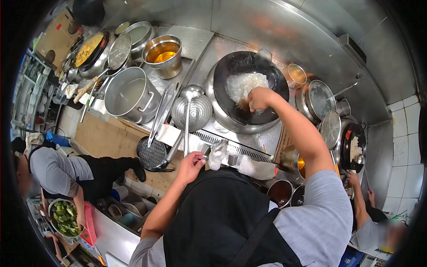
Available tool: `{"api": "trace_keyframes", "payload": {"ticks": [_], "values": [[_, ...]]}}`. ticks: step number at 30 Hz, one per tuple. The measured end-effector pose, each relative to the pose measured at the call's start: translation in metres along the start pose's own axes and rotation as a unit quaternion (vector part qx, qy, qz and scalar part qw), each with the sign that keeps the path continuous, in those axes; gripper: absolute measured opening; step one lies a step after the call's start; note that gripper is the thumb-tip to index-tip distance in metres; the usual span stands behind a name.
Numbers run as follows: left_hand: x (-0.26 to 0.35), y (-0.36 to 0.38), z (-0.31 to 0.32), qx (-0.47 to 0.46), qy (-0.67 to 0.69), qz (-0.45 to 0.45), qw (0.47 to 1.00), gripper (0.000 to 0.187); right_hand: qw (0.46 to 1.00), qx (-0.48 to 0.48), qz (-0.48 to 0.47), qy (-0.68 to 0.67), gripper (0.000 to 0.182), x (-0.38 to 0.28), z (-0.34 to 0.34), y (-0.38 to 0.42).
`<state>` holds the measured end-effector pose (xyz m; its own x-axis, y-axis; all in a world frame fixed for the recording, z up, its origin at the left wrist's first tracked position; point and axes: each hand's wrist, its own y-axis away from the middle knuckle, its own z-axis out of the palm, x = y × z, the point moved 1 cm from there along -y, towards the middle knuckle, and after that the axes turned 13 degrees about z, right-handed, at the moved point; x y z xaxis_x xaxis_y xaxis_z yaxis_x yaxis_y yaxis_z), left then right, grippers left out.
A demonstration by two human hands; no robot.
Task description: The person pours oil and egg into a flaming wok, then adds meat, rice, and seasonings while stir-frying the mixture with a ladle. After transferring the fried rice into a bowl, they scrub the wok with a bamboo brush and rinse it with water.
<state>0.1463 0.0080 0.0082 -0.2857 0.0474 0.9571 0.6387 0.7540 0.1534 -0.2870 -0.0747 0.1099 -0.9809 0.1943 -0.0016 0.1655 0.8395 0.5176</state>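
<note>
A large black wok sits on the burner, with whitish, wet-looking contents inside. My right hand reaches into the wok with fingers pressed around the top of a brown brush-like thing, whose bristles touch the wok's inner surface. At the counter's front edge, my left hand has its fingers bent together near a metal handle and a white cloth; what it grips, if anything, is too small to make out. A round perforated strainer and a ladle lie left of the wok.
Left stand a tall pot and a pot of amber liquid. More pots stand right. A person at lower left handles a bowl of greens; another works at a wok on the far right.
</note>
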Motion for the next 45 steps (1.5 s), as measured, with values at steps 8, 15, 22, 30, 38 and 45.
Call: {"api": "trace_keyframes", "payload": {"ticks": [8,15,22,30,38,45], "values": [[-0.016,-0.006,0.007,0.017,0.019,0.01,1.0,0.035,0.986,0.071,0.152,0.0,0.046,0.039,0.043,-0.046],[-0.021,-0.001,0.002,0.034,0.015,-0.005,0.999,0.033,0.984,-0.102,0.079,0.125,0.043,-0.032,-0.028,0.036],[-0.006,0.002,-0.002,0.014,-0.005,-0.027,1.0,0.036,0.983,-0.021,0.145,0.106,0.039,-0.019,-0.015,0.02],[-0.037,-0.013,0.015,0.03,-0.103,0.043,0.993,0.055,0.974,0.046,0.221,-0.008,0.034,0.045,0.027,-0.007],[-0.062,-0.059,0.055,-0.154,-0.321,0.107,0.929,0.115,0.958,0.149,0.198,-0.143,0.044,0.004,0.074,0.076],[-0.07,-0.1,0.085,-0.225,-0.363,0.16,0.89,0.089,0.901,0.152,0.317,-0.253,0.049,0.125,0.051,0.147]]}}
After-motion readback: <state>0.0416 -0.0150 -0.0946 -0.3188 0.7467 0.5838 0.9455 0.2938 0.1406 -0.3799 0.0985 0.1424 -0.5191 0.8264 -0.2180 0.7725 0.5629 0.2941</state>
